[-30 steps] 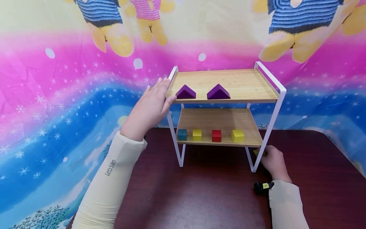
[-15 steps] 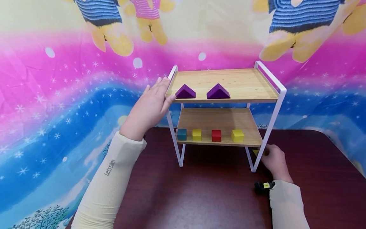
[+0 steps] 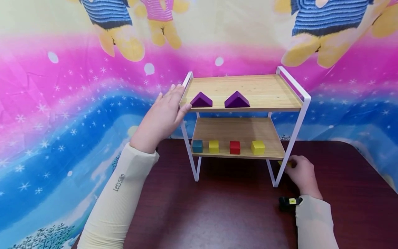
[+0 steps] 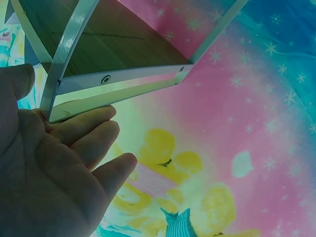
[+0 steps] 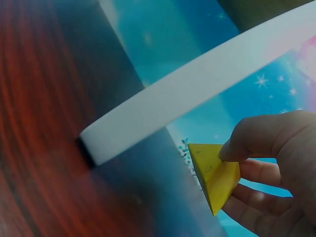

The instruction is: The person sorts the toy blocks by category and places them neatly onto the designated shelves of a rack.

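Observation:
A two-tier shelf rack (image 3: 245, 91) with wooden boards and a white metal frame stands on the dark table. My left hand (image 3: 160, 119) rests on the rack's upper left side; in the left wrist view its fingers (image 4: 91, 126) lie straight along the white rail (image 4: 118, 96). Low beside the rack's right leg, my right hand (image 3: 303, 174) pinches a yellow triangular block (image 5: 215, 173) between thumb and fingers. On the top board sit two purple triangular blocks, one (image 3: 201, 100) close to my left thumb, the other (image 3: 237, 100) nearer the middle.
Along the lower board's front edge stand a teal cube (image 3: 197, 146), a yellow cube (image 3: 214, 147), a red cube (image 3: 235, 148) and a second yellow cube (image 3: 258, 147). Behind the reddish-brown table (image 3: 217, 207) hangs a printed cloth (image 3: 93, 97).
My right hand has shifted slightly right and up, bringing the yellow triangular block with it. The left hand keeps its place on the rack, and the blocks on the boards stay put.

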